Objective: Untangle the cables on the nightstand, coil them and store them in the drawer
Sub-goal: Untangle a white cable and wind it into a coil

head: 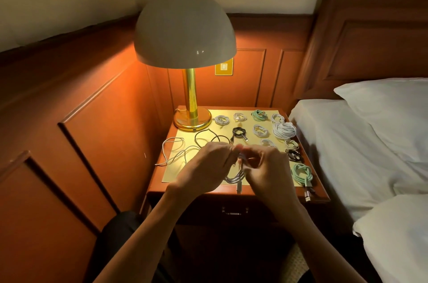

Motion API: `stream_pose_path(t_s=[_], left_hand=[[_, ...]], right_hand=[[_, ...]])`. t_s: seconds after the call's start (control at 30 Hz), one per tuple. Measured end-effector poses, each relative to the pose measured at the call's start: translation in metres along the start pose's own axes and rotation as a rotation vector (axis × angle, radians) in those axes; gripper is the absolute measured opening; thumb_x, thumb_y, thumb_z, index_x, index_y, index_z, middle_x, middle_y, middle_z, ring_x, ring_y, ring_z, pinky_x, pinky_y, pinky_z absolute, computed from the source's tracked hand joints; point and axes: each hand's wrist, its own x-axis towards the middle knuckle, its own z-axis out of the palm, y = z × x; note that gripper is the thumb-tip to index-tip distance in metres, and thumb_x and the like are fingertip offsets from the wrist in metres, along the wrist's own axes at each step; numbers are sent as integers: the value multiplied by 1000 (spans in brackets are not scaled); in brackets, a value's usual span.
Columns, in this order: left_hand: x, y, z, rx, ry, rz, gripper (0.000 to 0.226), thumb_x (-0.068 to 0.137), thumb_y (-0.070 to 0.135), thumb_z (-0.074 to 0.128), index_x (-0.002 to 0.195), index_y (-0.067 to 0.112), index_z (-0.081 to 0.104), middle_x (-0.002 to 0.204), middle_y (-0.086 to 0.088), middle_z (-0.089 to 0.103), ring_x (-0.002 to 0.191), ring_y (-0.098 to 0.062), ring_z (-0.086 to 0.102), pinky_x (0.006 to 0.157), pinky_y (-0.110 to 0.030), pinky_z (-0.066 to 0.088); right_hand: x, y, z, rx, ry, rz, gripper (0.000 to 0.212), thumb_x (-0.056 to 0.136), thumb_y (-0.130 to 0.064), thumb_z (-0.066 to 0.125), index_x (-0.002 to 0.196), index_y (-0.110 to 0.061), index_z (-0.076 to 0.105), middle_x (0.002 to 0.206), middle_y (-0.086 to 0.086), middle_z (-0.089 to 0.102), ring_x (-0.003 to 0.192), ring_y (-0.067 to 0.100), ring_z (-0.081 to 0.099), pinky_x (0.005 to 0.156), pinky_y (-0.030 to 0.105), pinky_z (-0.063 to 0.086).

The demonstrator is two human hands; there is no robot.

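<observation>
Left grip [208, 162]: fingers curled, pinching the pale cable [234, 178] at its top.
Right grip [269, 167]: fingers bent round the same cable, fingertips almost meeting the left's.
Pale cable: slim, lilac-grey loops hanging between both grips over the front of the worktop [155, 183], plug end down at the front edge.
Mat [176, 174]: flat yellow sheet covering most of the wooden top.
Loose cables: thin white cable [172, 150] sprawls past the mat's left edge; black cable [208, 135] curves just behind the grips.
Coils: round white, black and mint bundles in rows to the right; mint coil [302, 174] sits at the front right corner, its plug overhanging.
Lamp [187, 51]: glossy dome, brass stem, back left corner.
Drawer [234, 211]: closed, metal handle, below the front edge.
Bed [347, 144]: white sheets, close beside the right edge.
</observation>
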Motion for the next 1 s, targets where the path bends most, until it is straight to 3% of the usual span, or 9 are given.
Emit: stream_pose_path(t_s=[0.1, 0.17, 0.27, 0.4, 0.63, 0.73, 0.83, 0.93, 1.0], left_hand=[[5, -4, -1, 163, 50, 53, 38, 106, 32, 37, 85, 15, 64, 66, 10, 46, 48, -3, 46, 43, -13, 34], [8, -9, -3, 190, 78, 72, 40, 106, 34, 34, 93, 12, 65, 69, 6, 50, 51, -6, 49, 42, -23, 42], [10, -10, -2, 93, 108, 55, 45, 108, 33, 34, 79, 11, 60, 64, 3, 49, 50, -11, 48, 46, -29, 41], [13, -3, 1, -92, 88, -39, 51, 107, 31, 38, 64, 6, 52, 58, -1, 50, 49, -17, 45, 48, -28, 36], [12, -6, 9, 47, 142, -25, 49, 107, 32, 38, 73, 8, 63, 66, -1, 59, 54, -13, 58, 49, -28, 48], [10, -5, 11, 132, 216, -10, 48, 106, 34, 37, 83, 7, 68, 71, -1, 61, 57, -12, 62, 49, -26, 53], [9, -11, 11, 41, 207, -23, 47, 107, 32, 39, 75, 8, 64, 67, 1, 58, 54, -10, 57, 47, -23, 48], [4, -13, 17, -81, 131, -114, 55, 107, 38, 35, 67, 8, 58, 61, 1, 56, 51, -11, 54, 47, -27, 43], [1, -9, 19, -186, 126, -188, 53, 107, 35, 36, 63, 13, 55, 57, 7, 53, 48, -9, 51, 47, -17, 36]], right_hand=[[10, -3, -10, 252, -69, 211, 22, 82, -3, 74, 93, -21, 72, 84, -5, 76, 79, 4, 72, 69, 16, 56], [19, -6, -19, 509, -190, 377, 25, 83, 4, 68, 100, -14, 66, 90, 7, 77, 84, 19, 75, 72, 28, 59], [31, -4, -30, 873, -392, 592, 34, 81, 11, 66, 111, -3, 58, 98, 22, 73, 87, 35, 74, 72, 36, 62], [35, 4, -32, 1044, -486, 623, 54, 68, 12, 74, 117, 0, 55, 96, 26, 70, 82, 35, 72, 71, 38, 63], [24, 5, -23, 607, -276, 289, 32, 79, 3, 77, 104, -9, 59, 92, 15, 76, 81, 30, 76, 69, 41, 63], [22, 10, -14, 302, -128, 111, 34, 76, -8, 84, 97, -20, 60, 94, -1, 76, 77, 9, 75, 59, 28, 61], [21, 16, -10, 114, -14, -127, 47, 75, -22, 87, 110, -25, 56, 103, -12, 71, 74, 1, 72, 57, 20, 58], [22, 25, -14, -162, 37, -322, 64, 71, -37, 88, 122, -30, 51, 118, -11, 66, 69, 5, 67, 60, 27, 57], [22, 31, -13, -262, 94, -518, 52, 78, -36, 82, 122, -28, 55, 119, -2, 64, 83, 12, 66, 63, 36, 58]])
